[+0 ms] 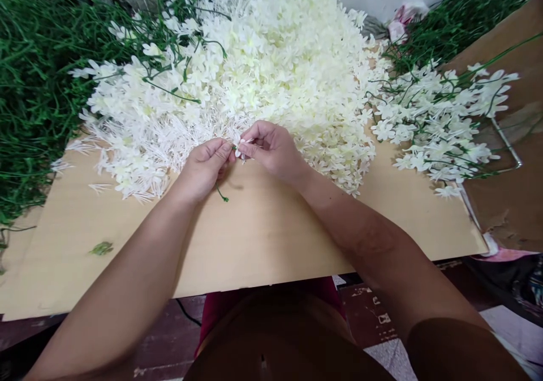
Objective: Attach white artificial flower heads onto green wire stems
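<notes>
Near the middle of the board, my left hand (210, 163) pinches a thin green stem (222, 193), whose lower end hangs below the fingers. My right hand (274, 149) is closed on a small white flower (238, 152) right beside the left fingertips. The two hands almost touch, and the flower meets the green stem tip between them. Just behind the hands rises a large heap of white and pale yellow petals (288, 59). Thin white stamens (169, 143) lie at its front left.
Green stems (34, 92) are piled at the left, more (458, 25) at the back right. White flowers on stems (441, 121) lie at the right by a metal rod (505, 138) and brown cardboard (509, 200). A green scrap (102, 249) rests on the tan board (263, 245).
</notes>
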`<state>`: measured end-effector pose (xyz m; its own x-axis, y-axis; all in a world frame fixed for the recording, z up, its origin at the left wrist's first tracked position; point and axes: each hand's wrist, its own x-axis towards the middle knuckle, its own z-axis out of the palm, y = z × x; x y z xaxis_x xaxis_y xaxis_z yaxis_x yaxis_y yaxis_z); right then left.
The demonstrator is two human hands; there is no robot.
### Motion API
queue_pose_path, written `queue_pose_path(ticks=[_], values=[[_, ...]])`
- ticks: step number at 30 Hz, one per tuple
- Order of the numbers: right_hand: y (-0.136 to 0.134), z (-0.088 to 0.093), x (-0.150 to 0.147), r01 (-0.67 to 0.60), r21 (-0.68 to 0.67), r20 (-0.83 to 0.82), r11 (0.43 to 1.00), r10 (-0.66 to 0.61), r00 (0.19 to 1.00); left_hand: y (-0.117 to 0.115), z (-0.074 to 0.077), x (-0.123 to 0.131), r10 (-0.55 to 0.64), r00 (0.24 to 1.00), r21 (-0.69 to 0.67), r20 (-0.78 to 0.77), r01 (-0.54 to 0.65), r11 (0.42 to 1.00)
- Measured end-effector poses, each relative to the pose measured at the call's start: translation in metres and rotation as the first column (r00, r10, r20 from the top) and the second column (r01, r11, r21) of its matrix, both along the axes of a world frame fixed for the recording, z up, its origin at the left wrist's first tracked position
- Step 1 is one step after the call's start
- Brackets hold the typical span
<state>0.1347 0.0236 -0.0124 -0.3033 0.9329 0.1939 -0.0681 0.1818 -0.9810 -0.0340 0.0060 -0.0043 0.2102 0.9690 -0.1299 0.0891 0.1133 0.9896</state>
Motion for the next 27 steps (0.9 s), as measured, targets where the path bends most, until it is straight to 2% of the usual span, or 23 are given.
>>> queue_pose_path(ticks=[6,12,18,27], values=[[-0.0001,-0.0017,0.0025,-0.049,-0.030,0.072,0.998,0.051,0.996,0.0018,-0.0037,-0.0004,0.031,0.999,0.016,-0.027,-0.030,0.999],[-0.0017,0.0020,0.0039,-0.073,0.034,0.150,0.997,0.067,0.986,0.0007,-0.0036,-0.0008,0.031,0.999,0.055,-0.033,-0.029,0.998],[-0.0016,0.0026,0.0058,-0.112,0.037,0.204,0.993,0.103,0.974,0.0003,-0.0041,-0.0016,0.013,0.998,0.062,-0.059,-0.010,0.998],[-0.0050,-0.0022,0.0013,-0.060,0.055,0.249,0.997,0.045,0.967,0.0022,-0.0094,0.0011,0.043,0.987,0.142,-0.152,-0.021,0.990]])
